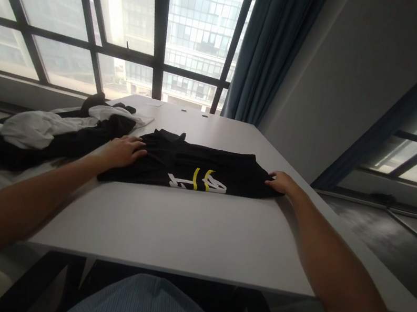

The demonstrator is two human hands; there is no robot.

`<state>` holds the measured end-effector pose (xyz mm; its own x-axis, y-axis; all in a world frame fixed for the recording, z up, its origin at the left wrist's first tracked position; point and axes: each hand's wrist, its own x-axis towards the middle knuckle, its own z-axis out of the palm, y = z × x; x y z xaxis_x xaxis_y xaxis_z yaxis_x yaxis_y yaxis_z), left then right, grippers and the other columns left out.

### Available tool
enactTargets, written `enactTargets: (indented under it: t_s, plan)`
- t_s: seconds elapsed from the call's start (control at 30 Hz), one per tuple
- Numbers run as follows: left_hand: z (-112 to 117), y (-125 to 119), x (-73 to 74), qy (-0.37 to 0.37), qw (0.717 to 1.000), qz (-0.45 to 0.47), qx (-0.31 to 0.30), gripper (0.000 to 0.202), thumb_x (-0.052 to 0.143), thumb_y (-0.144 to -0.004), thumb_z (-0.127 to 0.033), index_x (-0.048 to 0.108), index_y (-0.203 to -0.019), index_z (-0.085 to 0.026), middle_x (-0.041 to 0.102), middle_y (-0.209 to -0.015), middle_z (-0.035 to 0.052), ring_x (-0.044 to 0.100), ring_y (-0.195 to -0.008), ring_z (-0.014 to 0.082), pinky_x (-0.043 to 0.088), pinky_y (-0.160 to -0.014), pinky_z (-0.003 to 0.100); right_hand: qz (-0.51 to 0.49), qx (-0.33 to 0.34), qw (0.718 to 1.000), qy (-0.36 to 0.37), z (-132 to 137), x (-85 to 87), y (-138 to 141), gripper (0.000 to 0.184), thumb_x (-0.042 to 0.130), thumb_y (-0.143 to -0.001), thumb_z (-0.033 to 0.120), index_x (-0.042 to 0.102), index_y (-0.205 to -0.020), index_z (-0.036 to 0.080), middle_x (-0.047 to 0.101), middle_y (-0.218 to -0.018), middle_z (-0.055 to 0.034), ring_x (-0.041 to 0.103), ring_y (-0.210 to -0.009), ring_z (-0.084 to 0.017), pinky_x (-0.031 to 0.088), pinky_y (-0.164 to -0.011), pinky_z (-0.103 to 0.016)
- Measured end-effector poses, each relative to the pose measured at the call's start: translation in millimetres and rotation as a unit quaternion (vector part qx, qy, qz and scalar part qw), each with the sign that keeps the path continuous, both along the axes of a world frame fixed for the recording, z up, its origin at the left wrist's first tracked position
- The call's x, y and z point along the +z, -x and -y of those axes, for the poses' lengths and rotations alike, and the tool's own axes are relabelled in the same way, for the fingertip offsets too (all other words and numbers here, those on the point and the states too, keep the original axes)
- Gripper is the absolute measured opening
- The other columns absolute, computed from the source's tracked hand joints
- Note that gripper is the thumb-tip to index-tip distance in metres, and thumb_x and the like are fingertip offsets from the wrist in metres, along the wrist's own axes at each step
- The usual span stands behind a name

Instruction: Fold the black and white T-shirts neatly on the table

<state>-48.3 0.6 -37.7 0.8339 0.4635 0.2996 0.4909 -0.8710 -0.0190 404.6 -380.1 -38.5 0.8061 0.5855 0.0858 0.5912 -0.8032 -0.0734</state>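
A black T-shirt lies folded lengthwise across the white table, its collar side toward the left. Part of a white and yellow print shows along its near edge. On the shirt's left end rests my left hand, fingers spread over the cloth. My right hand pinches the right end between thumb and fingers. Whether that end is lifted off the table I cannot tell.
A heap of black and white clothes lies along the table's left side. The white table extends back toward windows and a blue curtain. Two small dark round spots and a pale sheet are near its far end.
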Motion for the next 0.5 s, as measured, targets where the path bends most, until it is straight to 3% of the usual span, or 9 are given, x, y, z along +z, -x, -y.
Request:
enactTargets:
  t_s: [0.1, 0.17, 0.3, 0.4, 0.5]
  plan:
    - [36, -13, -6.0, 0.056, 0.982, -0.059, -0.168, 0.065, 0.036, -0.099, -0.063, 0.053, -0.149, -0.023, 0.042, -0.162, 0.0083, 0.038, -0.148, 0.0285, 0.027, -0.122, 0.042, -0.023, -0.006, 0.999, 0.033, 9, 7.9, -3, 0.033, 0.075, -0.076, 0.026, 0.079, -0.108, 0.015, 0.077, -0.107, -0.0124, 0.071, -0.104, -0.028, 0.054, -0.083, -0.029]
    - [51, -19, -10.7, 0.097, 0.965, -0.103, -0.22, 0.07, 0.035, -0.099, -0.067, 0.043, -0.156, -0.026, 0.031, -0.167, 0.0061, 0.026, -0.154, 0.0264, 0.018, -0.125, 0.043, -0.045, -0.021, 0.997, 0.062, 18, 12.7, -6, 0.025, 0.075, -0.075, 0.024, 0.08, -0.098, 0.016, 0.077, -0.099, -0.0114, 0.072, -0.098, -0.027, 0.054, -0.08, -0.029]
    - [51, -20, -14.6, 0.147, 0.959, -0.144, -0.195, 0.078, 0.029, -0.098, -0.07, 0.025, -0.163, -0.027, 0.014, -0.171, 0.0056, 0.011, -0.158, 0.0268, 0.008, -0.125, 0.047, -0.056, -0.081, 0.988, 0.12, 30, 20.3, -6, 0.022, 0.074, -0.075, 0.024, 0.079, -0.094, 0.015, 0.076, -0.098, -0.0142, 0.073, -0.092, -0.028, 0.055, -0.075, -0.033]
    - [32, -16, -14.2, 0.169, 0.963, -0.153, -0.146, 0.08, 0.027, -0.098, -0.069, 0.02, -0.165, -0.026, 0.009, -0.172, 0.0066, 0.006, -0.158, 0.0282, 0.008, -0.125, 0.051, 0.042, -0.121, 0.987, 0.099, 28, 21.3, 3, 0.042, 0.072, -0.078, 0.026, 0.072, -0.118, 0.012, 0.073, -0.114, -0.0217, 0.071, -0.104, -0.034, 0.056, -0.08, -0.041]
    - [14, -13, -15.0, 0.173, 0.969, -0.144, -0.104, 0.079, 0.027, -0.099, -0.068, 0.023, -0.164, -0.024, 0.01, -0.171, 0.0089, 0.007, -0.158, 0.03, 0.011, -0.125, 0.049, 0.097, -0.026, 0.995, 0.026, 12, 15.1, 21, 0.053, 0.064, -0.089, 0.034, 0.059, -0.138, 0.013, 0.068, -0.128, -0.0212, 0.066, -0.116, -0.034, 0.053, -0.093, -0.043]
